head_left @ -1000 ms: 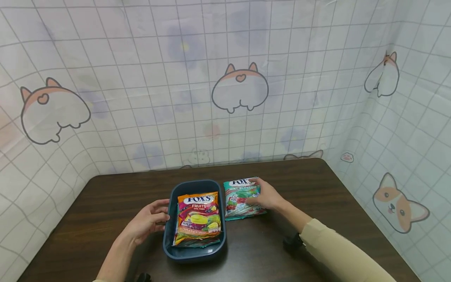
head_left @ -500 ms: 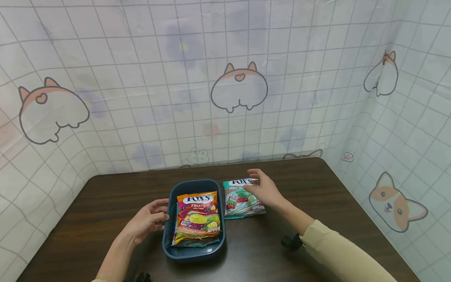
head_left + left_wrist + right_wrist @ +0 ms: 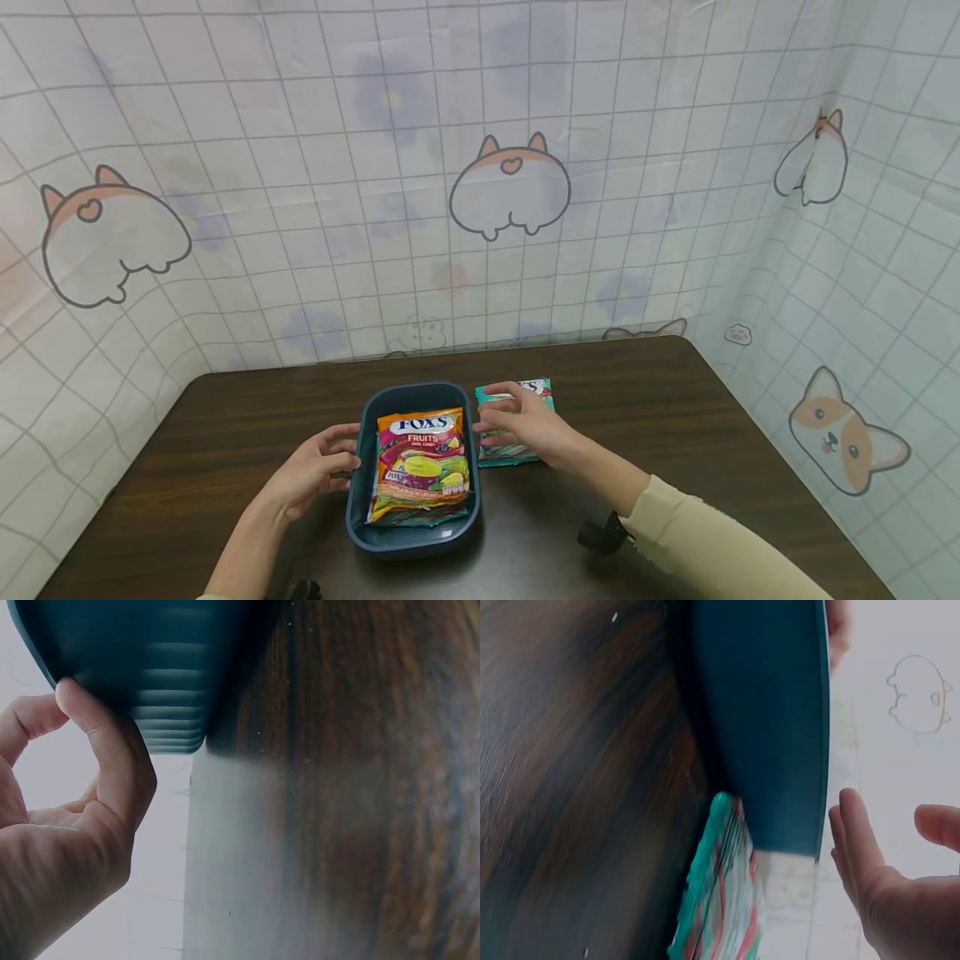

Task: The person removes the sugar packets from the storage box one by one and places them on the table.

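Note:
A dark blue bin with a ridged outer wall holds an orange and purple Fox's Fruits candy bag lying on another bag, whose teal lower edge shows. My left hand touches the bin's left side at the rim with relaxed, slightly bent fingertips, all outside it. Flat on the table, against the bin's right side, lies a teal Fox's Mint Blossom candy bag. Over that bag hovers my right hand, fingers spread and holding nothing, fingertips close to the bin's right rim. It covers much of the bag's print.
The dark wood table has rounded far corners. A white grid-patterned curtain with corgi drawings encloses its back and sides. A black wrist device sits below the right sleeve.
My right hand has let go of the Mint Blossom bag, lifted off it and moved left toward the bin. The bag stays in place. My left hand has not moved.

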Demonstrator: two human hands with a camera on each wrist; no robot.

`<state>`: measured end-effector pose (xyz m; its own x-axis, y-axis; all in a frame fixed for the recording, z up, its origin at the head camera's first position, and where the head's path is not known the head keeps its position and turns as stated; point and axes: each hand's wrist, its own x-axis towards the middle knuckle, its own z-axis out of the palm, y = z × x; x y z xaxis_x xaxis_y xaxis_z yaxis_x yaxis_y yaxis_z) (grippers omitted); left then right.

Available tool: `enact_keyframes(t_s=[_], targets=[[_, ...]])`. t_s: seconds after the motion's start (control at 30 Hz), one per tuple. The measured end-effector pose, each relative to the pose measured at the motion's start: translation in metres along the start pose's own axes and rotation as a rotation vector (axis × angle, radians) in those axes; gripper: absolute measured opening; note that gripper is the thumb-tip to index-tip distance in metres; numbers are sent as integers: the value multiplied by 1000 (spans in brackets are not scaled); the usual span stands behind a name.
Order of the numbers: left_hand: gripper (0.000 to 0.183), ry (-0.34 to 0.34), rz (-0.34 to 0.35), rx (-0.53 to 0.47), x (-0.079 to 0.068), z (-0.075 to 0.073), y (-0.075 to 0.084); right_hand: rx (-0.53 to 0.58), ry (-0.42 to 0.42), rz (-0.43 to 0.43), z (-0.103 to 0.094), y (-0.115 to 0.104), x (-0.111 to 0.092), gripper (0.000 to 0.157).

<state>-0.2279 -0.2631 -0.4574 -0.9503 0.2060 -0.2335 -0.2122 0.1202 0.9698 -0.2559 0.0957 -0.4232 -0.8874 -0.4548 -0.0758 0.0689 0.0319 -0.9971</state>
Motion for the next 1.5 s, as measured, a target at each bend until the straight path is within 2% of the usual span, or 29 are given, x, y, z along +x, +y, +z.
enact_keyframes(t_s=[0.3, 0.47, 0.7, 1.13, 1.3, 1.5], targets=[[64, -2, 4, -7, 0, 1, 0, 110, -89, 46, 19, -5, 1, 51], [63, -5, 6, -9, 0, 0, 0, 123, -72, 64, 31, -8, 1, 56], [64, -2, 1, -4, 0, 1, 0, 82, -13, 107, 52, -16, 0, 66], [63, -1, 3, -11, 0, 1, 2, 0, 99, 146, 84, -22, 0, 69], [62, 4, 1, -7, 1, 0, 3, -50, 101, 159, 94, -22, 1, 70], [63, -4, -6, -14, 1, 0, 2, -87, 98, 164, 102, -12, 0, 69]])
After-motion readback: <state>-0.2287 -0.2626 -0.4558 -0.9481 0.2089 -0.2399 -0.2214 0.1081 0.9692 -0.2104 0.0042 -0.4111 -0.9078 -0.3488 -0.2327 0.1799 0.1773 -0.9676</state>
